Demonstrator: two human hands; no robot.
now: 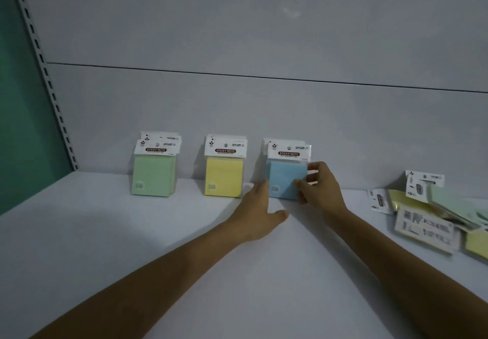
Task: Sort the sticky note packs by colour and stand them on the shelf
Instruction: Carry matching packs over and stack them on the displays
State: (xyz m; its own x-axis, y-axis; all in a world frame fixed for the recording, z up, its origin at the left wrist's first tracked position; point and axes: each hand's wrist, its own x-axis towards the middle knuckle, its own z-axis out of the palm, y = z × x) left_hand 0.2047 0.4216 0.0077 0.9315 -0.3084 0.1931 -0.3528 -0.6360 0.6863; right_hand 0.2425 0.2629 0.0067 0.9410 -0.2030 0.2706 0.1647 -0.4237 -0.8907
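"Three colours stand in a row at the back of the shelf [132, 246], right?"

"Yes. The green packs [153, 176] are on the left, the yellow packs [223, 177] are in the middle, and the blue pack [285, 180] is on the right. All are close to the back wall [264, 114]."

"Where are the hands?"

"Both are at the blue pack. The right hand [322, 188] is at its right edge. Its grip pinches that edge, thumb in front and fingers behind. The left hand [260, 209] is low, just beside the left edge. Its grip is spread, with straight fingers and the thumb sticking out. I cannot tell if it touches the pack."

"So the pack is between the two hands?"

"Yes. It stands up tall, white card on top, with another blue one right behind it."

"Is it done, then?"

"I think this one is nearly set. It looks straight, so the right grip only needs to let go gently, or the pack may tip forward."

"And after that?"

"A messy pile [433, 214] of more packs lies flat, far to the right on the shelf. The right hand is nearer to it, so I would send that one. I can see yellow and green ones there."
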